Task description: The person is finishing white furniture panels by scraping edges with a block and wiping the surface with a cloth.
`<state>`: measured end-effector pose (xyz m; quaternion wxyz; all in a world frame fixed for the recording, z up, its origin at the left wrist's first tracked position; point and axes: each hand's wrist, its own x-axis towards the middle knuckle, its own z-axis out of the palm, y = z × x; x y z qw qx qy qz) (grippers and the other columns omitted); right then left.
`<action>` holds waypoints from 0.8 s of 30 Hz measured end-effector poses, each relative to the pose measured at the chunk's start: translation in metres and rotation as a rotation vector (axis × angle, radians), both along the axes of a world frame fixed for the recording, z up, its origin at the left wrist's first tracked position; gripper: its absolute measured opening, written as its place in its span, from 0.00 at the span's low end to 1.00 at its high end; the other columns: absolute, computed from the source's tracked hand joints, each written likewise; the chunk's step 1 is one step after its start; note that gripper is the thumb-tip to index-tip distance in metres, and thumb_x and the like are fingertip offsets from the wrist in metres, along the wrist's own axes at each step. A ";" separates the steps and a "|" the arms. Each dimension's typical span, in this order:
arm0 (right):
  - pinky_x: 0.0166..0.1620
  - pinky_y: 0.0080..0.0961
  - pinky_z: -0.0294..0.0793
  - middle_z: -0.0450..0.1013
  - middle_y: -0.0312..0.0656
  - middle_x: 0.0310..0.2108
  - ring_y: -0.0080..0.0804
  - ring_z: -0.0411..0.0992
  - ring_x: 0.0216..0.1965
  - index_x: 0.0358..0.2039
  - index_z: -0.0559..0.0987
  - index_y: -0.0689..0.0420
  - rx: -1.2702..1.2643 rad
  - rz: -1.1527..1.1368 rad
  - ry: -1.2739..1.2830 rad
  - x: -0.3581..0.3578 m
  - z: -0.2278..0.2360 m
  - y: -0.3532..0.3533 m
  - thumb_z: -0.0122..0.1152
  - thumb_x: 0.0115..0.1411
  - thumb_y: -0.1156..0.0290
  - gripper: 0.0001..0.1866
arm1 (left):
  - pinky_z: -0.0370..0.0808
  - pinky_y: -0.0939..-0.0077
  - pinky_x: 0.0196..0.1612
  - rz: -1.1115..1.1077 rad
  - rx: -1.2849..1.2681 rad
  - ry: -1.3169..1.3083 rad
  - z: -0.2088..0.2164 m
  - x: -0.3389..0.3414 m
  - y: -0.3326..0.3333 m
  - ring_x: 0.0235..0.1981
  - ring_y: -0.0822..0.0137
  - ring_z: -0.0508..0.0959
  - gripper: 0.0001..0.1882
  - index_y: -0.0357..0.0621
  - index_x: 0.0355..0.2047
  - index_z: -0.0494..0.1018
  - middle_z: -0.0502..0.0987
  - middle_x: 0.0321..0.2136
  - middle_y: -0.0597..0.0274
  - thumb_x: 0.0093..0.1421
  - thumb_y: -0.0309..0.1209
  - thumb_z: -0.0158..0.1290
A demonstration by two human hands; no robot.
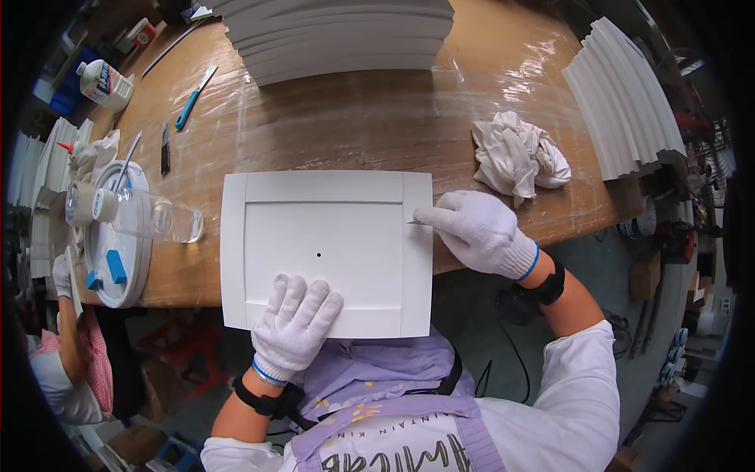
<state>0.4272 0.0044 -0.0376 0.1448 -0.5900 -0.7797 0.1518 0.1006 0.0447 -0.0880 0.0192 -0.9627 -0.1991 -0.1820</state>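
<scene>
A white framed panel, like a cabinet door with a recessed middle and a small dark hole, lies at the table's front edge and juts past it toward me. My left hand, in a white knit glove, rests flat on its near part with fingers stretched out. At the panel's right edge, my gloved right hand is closed in a pinch. A small thin grey metal blade pokes out from its fingertips over the panel's right frame strip. Most of that blade is hidden by the glove.
A crumpled white cloth lies to the right. Tall stacks of white panels stand behind and at far right. Leftward are a turquoise-handled knife, a dark cutter, a clear bottle and a round white lid. Another person's gloved hand shows far left.
</scene>
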 end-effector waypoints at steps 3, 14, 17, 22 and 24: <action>0.36 0.39 0.74 0.73 0.43 0.31 0.45 0.74 0.34 0.44 0.78 0.46 -0.148 0.263 -0.010 -0.026 0.001 -0.006 0.57 0.54 0.72 0.15 | 0.71 0.49 0.56 -0.014 -0.030 0.011 0.003 0.003 0.002 0.47 0.52 0.75 0.24 0.51 0.47 0.73 0.75 0.45 0.59 0.46 0.31 0.56; 0.38 0.37 0.72 0.71 0.44 0.30 0.46 0.71 0.34 0.45 0.78 0.54 0.162 -0.179 0.102 0.029 -0.035 0.023 0.57 0.55 0.79 0.16 | 0.68 0.49 0.58 -0.006 -0.070 0.025 0.005 0.004 -0.001 0.50 0.50 0.74 0.20 0.50 0.44 0.74 0.76 0.45 0.59 0.48 0.27 0.56; 0.38 0.37 0.73 0.72 0.44 0.30 0.45 0.72 0.36 0.43 0.78 0.51 0.187 -0.182 0.058 0.030 -0.036 0.029 0.55 0.57 0.73 0.12 | 0.68 0.49 0.59 0.001 -0.034 0.013 0.000 0.002 0.000 0.50 0.50 0.74 0.19 0.50 0.44 0.74 0.76 0.45 0.60 0.49 0.27 0.56; 0.36 0.36 0.72 0.72 0.45 0.30 0.46 0.72 0.34 0.43 0.79 0.51 0.175 -0.266 0.092 0.030 -0.034 0.027 0.57 0.56 0.76 0.13 | 0.67 0.49 0.60 -0.014 -0.052 0.023 0.000 0.001 0.001 0.52 0.51 0.73 0.18 0.50 0.43 0.74 0.76 0.46 0.60 0.49 0.27 0.56; 0.35 0.36 0.72 0.72 0.45 0.29 0.45 0.72 0.33 0.42 0.80 0.52 0.230 -0.140 0.111 0.026 -0.036 0.025 0.58 0.56 0.77 0.13 | 0.66 0.49 0.60 -0.012 -0.058 0.018 -0.003 0.000 0.001 0.54 0.51 0.72 0.18 0.50 0.43 0.75 0.76 0.46 0.60 0.49 0.27 0.56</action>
